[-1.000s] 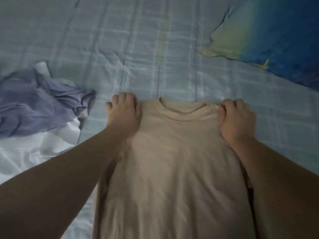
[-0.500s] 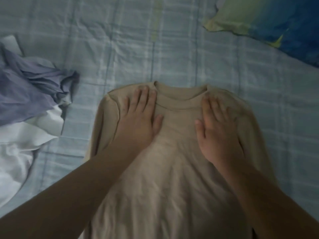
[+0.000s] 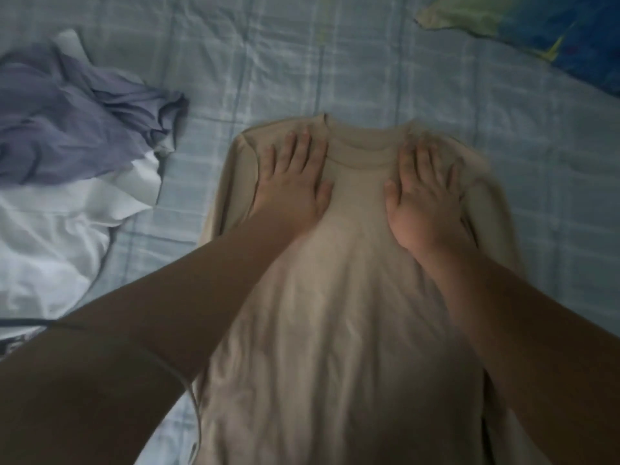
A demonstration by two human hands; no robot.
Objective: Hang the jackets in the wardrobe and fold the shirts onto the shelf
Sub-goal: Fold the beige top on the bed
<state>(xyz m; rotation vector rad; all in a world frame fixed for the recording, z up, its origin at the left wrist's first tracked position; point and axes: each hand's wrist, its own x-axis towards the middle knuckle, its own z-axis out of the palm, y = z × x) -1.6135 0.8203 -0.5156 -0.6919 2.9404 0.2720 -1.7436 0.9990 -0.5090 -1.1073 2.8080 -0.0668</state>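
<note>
A beige long-sleeved cotton shirt [image 3: 345, 297] lies face-up on the pale blue checked bedsheet [image 3: 268, 62]. The left hand [image 3: 292, 186] and right hand [image 3: 426, 203] press flat beside its collar, fingers spread, gripping nothing. Left lies a crumpled lavender-and-white garment heap [image 3: 67, 156]; bare sheet beyond, a blue-green pillow [image 3: 553, 31] far right.

Dim, bluish light; soft motion blur throughout.

Dim light falls on a bed [image 3: 302, 62] covered in a pale blue checked sheet, creased throughout. A blue and yellow-green pillow [image 3: 553, 31] lies far right.
</note>
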